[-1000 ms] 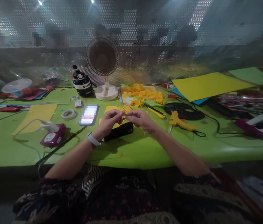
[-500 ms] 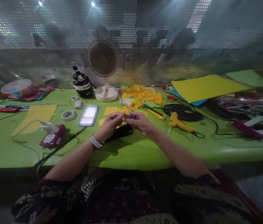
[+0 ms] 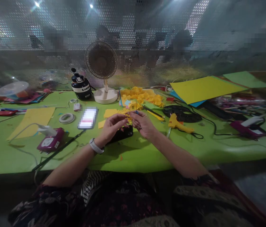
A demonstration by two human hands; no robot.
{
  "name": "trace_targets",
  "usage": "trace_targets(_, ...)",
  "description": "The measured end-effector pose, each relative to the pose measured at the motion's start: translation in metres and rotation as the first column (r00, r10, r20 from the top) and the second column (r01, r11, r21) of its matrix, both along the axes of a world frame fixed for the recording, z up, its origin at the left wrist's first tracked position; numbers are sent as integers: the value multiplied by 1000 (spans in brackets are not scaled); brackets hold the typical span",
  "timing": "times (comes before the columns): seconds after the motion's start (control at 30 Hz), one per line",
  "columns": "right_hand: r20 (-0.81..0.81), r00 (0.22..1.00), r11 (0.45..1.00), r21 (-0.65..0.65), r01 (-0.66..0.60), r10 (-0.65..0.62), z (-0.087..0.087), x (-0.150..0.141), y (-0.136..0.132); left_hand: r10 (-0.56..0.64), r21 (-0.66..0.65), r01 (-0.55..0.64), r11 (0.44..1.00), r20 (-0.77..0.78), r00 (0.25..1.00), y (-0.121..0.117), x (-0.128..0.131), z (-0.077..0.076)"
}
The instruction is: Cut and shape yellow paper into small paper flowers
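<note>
My right hand (image 3: 143, 124) is closed round a slim pointed tool (image 3: 136, 112); a bit of blue and a thin dark tip standing upright show above the fingers. A trace of yellow lies by the fingertips, too small to name. Just left of it my left hand (image 3: 115, 126) is open, thumb and fingers parted, with nothing visible in it. Below the left hand lies a black object (image 3: 125, 131), partly covered. Behind the hands are yellow paper pieces (image 3: 110, 113) and a heap of crumpled yellow paper shapes (image 3: 147, 96).
A yellow glue gun (image 3: 180, 123), a cutter knife (image 3: 155, 114) and a black plate (image 3: 182, 113) lie to the right. To the left are a phone (image 3: 87, 118), a white tape roll (image 3: 67, 118) and a purple power socket (image 3: 50, 140). A fan (image 3: 105, 95) and a bottle (image 3: 81, 86) stand behind.
My hands have come apart slightly, and the left fingers have opened. The tool's tip has swung from leaning left to upright. The whole view has shifted a little.
</note>
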State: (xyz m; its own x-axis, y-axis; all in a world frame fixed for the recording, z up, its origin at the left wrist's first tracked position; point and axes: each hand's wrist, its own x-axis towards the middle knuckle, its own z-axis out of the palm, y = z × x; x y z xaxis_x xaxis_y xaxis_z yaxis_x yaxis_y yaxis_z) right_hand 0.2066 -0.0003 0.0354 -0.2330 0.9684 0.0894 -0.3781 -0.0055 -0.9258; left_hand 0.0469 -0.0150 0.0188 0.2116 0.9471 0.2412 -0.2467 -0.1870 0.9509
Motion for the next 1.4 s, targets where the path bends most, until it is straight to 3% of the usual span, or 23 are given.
trace_targets(0.33,7,995,994,49,102,-103,-1,-2,0,-11,-29,10,1000,-23,1000,-1,0,-2)
trace_targets(0.5,226,962,976,189,110,-152,0,6,1,38,-41,-38,998,7,999,5,-3,-3)
trace_targets(0.6,429,869,918,392,67,-247,0,11,1,116,-21,-115,993,27,993,12,-7,-2)
trace_targets(0.7,549,726,812,583,24,-415,-3,12,1,143,-13,-143,990,20,989,15,-9,1)
trace_targets(0.77,585,653,766,643,-12,-481,-6,12,3,130,-18,-130,991,1,992,14,-9,4)
trace_targets(0.9,618,586,735,676,-54,-525,-10,13,8,92,-26,-92,995,-23,996,12,-9,6)
trace_targets(1.1,636,567,721,685,-103,-524,-11,17,13,49,-32,-50,998,-30,998,14,-11,2)
trace_targets(1.4,619,606,708,695,-128,-499,-8,17,9,114,22,-113,993,-64,991,17,-12,-1)
